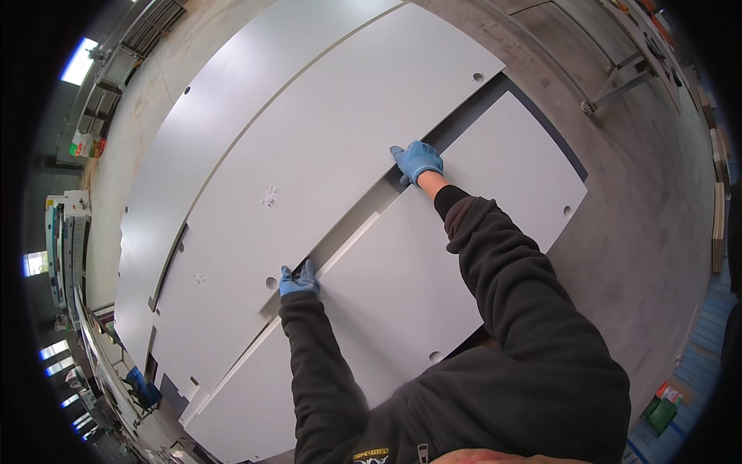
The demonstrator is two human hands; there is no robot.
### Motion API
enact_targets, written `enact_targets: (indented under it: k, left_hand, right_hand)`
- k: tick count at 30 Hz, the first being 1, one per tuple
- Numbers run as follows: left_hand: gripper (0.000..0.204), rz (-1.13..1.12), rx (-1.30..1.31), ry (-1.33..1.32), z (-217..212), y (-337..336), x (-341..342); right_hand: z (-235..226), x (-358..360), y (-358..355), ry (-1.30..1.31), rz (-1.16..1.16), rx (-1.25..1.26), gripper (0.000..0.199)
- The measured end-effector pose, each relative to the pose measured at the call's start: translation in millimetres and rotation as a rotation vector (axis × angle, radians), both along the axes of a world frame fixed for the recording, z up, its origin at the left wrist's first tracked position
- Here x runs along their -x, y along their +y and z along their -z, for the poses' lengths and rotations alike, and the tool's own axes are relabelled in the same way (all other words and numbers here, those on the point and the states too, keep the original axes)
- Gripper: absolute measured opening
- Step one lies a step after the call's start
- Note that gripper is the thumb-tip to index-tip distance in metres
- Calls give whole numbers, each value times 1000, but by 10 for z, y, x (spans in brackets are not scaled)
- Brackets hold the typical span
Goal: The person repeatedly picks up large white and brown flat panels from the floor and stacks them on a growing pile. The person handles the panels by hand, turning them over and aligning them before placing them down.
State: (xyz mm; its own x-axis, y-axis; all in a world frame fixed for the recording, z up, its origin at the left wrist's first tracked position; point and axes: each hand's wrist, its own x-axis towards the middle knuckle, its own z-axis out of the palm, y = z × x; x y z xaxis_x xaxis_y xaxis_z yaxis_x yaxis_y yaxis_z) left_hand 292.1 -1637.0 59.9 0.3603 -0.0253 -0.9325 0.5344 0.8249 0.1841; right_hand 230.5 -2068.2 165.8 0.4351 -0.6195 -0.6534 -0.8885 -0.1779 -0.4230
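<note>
A large pale grey flat panel (309, 162) with round holes and a small white label lies across the middle. My left hand (300, 280), in a blue glove, grips its near edge beside one of the holes, with fingers reaching into the gap below. Farther up the same edge, my right hand (418, 161), also gloved in blue, has its thumb on the top face and its other fingers curled under, partly hidden. A second pale panel (410, 271) lies nearer to me, under my forearms, with a dark gap between the two.
Another pale panel (182, 139) extends along the far left. A metal frame (610, 93) with a caster stands on the concrete floor (618, 209) at the upper right. A green object (659, 414) sits at the lower right. Machines (69, 240) line the left side.
</note>
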Motion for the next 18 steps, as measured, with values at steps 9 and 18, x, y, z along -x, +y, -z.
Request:
enact_targets:
  k: [9, 18]
  left_hand:
    - [36, 3, 31, 8, 112, 130, 44]
    - [35, 15, 39, -10, 55, 96, 59]
  right_hand:
    - [43, 27, 85, -20, -84, 149, 55]
    - [16, 14, 62, 5, -91, 111, 55]
